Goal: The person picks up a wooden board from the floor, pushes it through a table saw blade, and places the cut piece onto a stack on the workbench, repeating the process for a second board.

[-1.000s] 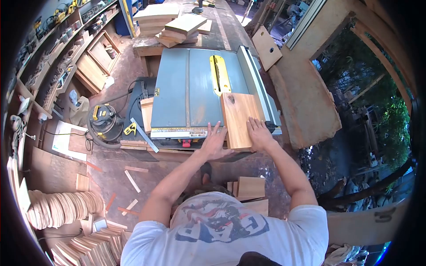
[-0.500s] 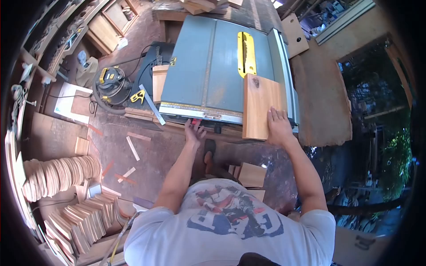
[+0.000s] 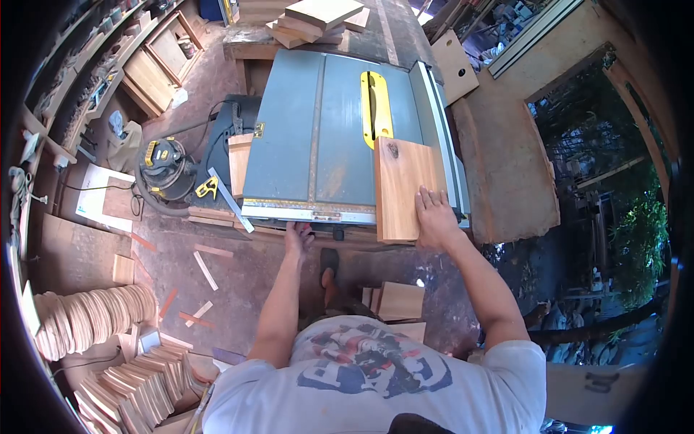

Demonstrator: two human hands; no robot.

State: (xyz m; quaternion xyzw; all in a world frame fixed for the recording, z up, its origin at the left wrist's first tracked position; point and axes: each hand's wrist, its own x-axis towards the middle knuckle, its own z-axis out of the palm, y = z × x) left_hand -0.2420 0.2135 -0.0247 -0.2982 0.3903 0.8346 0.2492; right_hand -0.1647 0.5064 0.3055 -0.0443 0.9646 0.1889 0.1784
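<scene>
A thick wooden board (image 3: 406, 192) with a dark knot lies on the grey table saw (image 3: 289, 145), at its front right beside the fence (image 3: 437, 137). Its far end meets the yellow throat plate (image 3: 376, 108), where a dark slot runs lengthwise. My right hand (image 3: 436, 220) lies flat on the board's near right part, fingers stretched out. Below the saw's front rail (image 3: 318, 215), my left hand (image 3: 298, 239) reaches to a small red part, perhaps a switch. Its fingers are loosely bent and apart, with the tips partly hidden.
Several wood blocks (image 3: 318, 22) are piled beyond the saw. Left of it are a shop vacuum (image 3: 166, 170) and a yellow-headed combination square (image 3: 210, 188). Thin offcuts (image 3: 205, 270) litter the floor. Stacked wood pieces (image 3: 137, 390) stand at lower left.
The view has tilted, showing more beyond the saw. Both hands and the board keep about the same places on the saw. The jagged edge in the slot now looks smoother.
</scene>
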